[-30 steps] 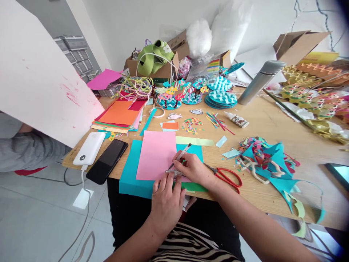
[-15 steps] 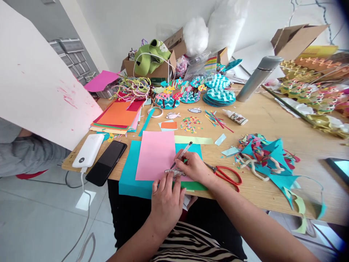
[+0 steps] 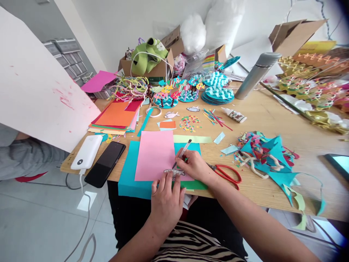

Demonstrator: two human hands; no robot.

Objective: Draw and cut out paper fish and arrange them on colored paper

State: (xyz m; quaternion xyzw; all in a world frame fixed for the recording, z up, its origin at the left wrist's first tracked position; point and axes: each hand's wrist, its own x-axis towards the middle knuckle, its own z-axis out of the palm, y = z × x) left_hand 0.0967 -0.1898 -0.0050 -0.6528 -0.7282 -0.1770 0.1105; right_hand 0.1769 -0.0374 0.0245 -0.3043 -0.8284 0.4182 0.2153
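My right hand [image 3: 195, 165] is closed around a pen [image 3: 185, 149], its tip at the upper edge of a small fish-shaped paper cutout [image 3: 174, 172]. My left hand [image 3: 167, 198] lies flat with its fingers stretched out, the fingertips pressing the cutout onto pink paper [image 3: 155, 154]. Under the pink sheet are blue paper [image 3: 131, 187] and a green strip [image 3: 197, 185]. The left fingers partly cover the cutout. Red-handled scissors [image 3: 227, 174] lie just right of my right hand, their blades partly hidden by it.
A phone [image 3: 105, 163] and a white power bank [image 3: 86, 153] lie on the left. Coloured paper [image 3: 114, 114] is stacked behind them. Paper scraps [image 3: 268, 153], a glue bottle [image 3: 234, 115] and a steel flask [image 3: 257, 76] are on the right. Paper fish crafts [image 3: 166, 100] stand farther back.
The pen tip has shifted slightly to the right along the cutout's upper edge. My left hand stays in place on the cutout. The view has tilted a little.
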